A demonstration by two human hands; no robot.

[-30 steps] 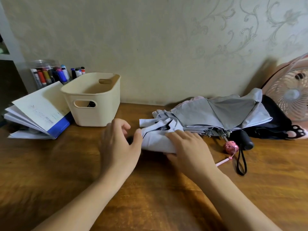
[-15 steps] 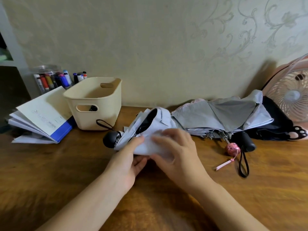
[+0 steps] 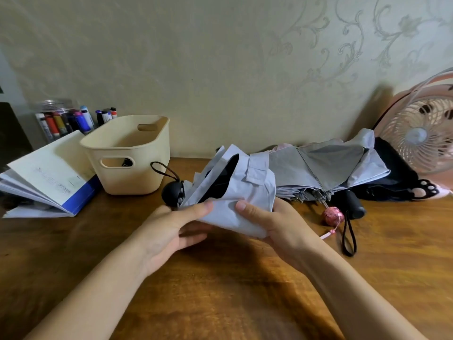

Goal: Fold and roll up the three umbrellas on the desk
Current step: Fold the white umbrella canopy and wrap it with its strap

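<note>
Your left hand (image 3: 169, 229) and right hand (image 3: 277, 224) together hold a pale lavender-grey folding umbrella (image 3: 235, 192) just above the brown wooden desk (image 3: 220, 303), near its middle. Each thumb presses on top of the loose fabric. The left fingers lie under it and pinch it. The right fingers curl beneath the bundle and are mostly hidden by the cloth. The canopy is bunched, with a black lining showing in one open fold. Its round black handle (image 3: 171, 193) points left, and a thin black wrist loop (image 3: 164, 169) lies against the cream plastic basket (image 3: 127, 153).

No brand or label can be read on any umbrella. The only writing is a short printed line on the white cover of the open blue-edged booklet (image 3: 49, 177) at the left, too small and blurred to make out.

Behind your right hand, a silver-grey umbrella (image 3: 328, 168) lies spread flat, with its pink faceted knob handle (image 3: 333, 215) towards you. It covers much of a black umbrella (image 3: 392, 173), of which you see the black cylindrical handle (image 3: 353, 204), a strap and a paw-print patch at the far right.

A clear jar of coloured markers (image 3: 58, 119) stands behind the booklet. Something dark shows through the basket's handle slot, but I cannot tell what it is. The pink desk fan (image 3: 421, 133) is cut off by the right edge.
</note>
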